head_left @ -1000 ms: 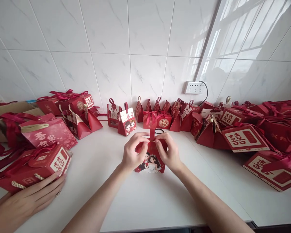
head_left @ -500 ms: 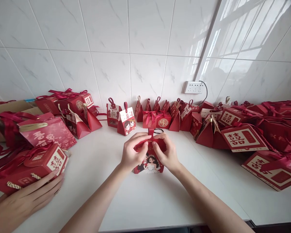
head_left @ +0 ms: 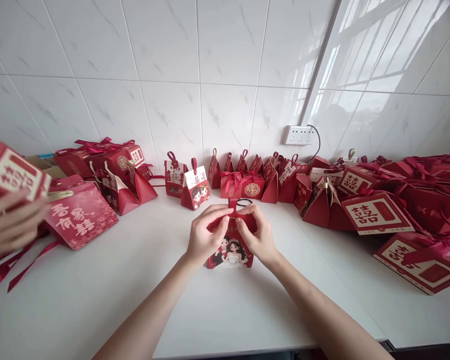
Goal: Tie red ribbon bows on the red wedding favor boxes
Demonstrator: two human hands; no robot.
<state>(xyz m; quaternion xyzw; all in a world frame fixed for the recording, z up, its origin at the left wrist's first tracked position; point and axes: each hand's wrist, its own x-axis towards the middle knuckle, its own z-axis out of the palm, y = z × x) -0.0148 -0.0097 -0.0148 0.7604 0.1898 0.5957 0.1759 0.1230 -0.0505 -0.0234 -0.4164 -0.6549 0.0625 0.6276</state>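
Note:
A red gift box (head_left: pixel 230 252) printed with a cartoon bridal couple stands upright on the white table, straight before me. My left hand (head_left: pixel 209 231) pinches its top edge from the left, thumb in front and fingers behind. From the right, my right hand (head_left: pixel 258 234) grips the same edge in a like pinch. Between my fingertips a red ribbon loop (head_left: pixel 233 204) rises from the box top. Just behind the box lies a thin black ring (head_left: pixel 244 202). My fingers cover the upper corners of the box.
At the left edge another person's hand (head_left: pixel 11 222) holds a red box (head_left: pixel 17 175). Near it lies a red bag (head_left: pixel 78 212). Small red boxes (head_left: pixel 195 187) line the tiled wall; more boxes (head_left: pixel 423 262) pile up at right. A power strip (head_left: pixel 300 135) hangs on the wall.
The other person's hand has lifted the red box at left off the table, up and toward the left edge, baring more of the red bag. My hands have stayed on the gift box.

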